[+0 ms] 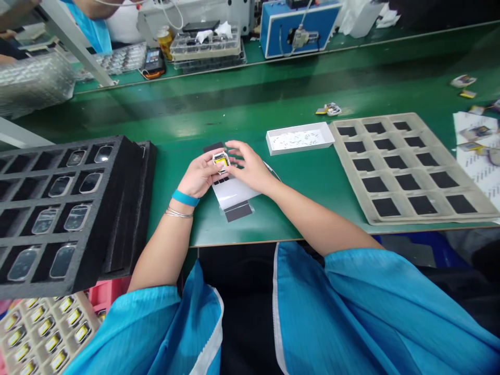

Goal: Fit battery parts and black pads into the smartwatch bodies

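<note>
Between thumb and fingers, my left hand holds a small white-rimmed device with a yellow part inside. My right hand is at the device's right side, thumb close to its lower edge and fingers curved and apart; whether it touches the device is hard to tell. Beneath both hands lies a white sheet with black pieces on it, partly hidden by my fingers. A dark strip sticks out below the sheet. Up to the right, a shallow white box contains tiny dark bits.
Black foam trays with clear-faced parts stand left. Below them, a beige tray holds several yellow-centred devices. A beige compartment tray lies right. Small parts lie behind the box. A blue case stands on the back ledge; another person's arm shows upper left.
</note>
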{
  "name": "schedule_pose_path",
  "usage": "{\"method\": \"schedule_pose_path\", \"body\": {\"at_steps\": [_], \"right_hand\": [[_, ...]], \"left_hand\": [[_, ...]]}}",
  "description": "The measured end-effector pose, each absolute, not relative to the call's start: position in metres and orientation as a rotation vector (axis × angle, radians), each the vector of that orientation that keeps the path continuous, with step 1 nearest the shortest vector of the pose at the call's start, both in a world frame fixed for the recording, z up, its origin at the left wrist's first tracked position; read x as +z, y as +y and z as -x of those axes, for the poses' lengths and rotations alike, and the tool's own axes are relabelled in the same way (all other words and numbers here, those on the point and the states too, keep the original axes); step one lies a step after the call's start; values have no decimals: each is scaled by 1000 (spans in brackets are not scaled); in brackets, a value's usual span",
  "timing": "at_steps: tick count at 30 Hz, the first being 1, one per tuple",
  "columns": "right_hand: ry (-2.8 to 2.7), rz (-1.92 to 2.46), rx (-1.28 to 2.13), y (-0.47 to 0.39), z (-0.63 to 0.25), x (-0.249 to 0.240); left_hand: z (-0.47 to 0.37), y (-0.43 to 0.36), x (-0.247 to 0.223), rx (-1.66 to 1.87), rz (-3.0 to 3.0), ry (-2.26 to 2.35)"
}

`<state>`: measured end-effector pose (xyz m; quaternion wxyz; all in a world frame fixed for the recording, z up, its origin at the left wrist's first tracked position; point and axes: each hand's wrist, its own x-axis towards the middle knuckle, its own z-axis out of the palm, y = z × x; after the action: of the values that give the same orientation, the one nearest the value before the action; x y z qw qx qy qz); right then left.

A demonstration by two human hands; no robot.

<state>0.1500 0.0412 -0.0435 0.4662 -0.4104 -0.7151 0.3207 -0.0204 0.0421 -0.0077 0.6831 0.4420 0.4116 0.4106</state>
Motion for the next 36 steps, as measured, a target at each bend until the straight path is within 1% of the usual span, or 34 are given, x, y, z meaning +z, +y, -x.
{"method": "schedule_pose_path", "body": {"at_steps": [2,4,9,16,18,21,23,27,30,33,34,36], "right_hand": [[-1680,949,1027,44,-150,-48],[-1626,900,1147,45,-148,-50],[-1502,866,1178,40,-140,-51],[-1492,876,1129,46,-140,-59],[-1533,888,1190,50,-143,-57],[-1578,926,1300,54,-150,-52],[-1549,976,1250,56,-154,-51],[-1570,1111,949,60,-156,-53],[-1653,1158,825,59,-153,-53],[-1719,1172,757,57,-152,-52],[-1735,1176,738,56,-152,-51],[-1755,1188,711,55,-152,-51]], "left_hand": [[19,41,-8,918,-1037,926],[19,40,-10,922,-1066,912],[20,42,-15,964,-1082,900],[16,46,-22,993,-1025,838],[15,43,-18,1011,-1002,847],[26,21,-3,1127,-957,918],[43,-9,12,1197,-898,887],[102,-81,49,1194,-929,798],[157,-114,69,1423,-1099,1059],[216,-117,77,1703,-1277,1606],[235,-114,78,1733,-1326,1829],[268,-104,79,1662,-1400,2226]]}}
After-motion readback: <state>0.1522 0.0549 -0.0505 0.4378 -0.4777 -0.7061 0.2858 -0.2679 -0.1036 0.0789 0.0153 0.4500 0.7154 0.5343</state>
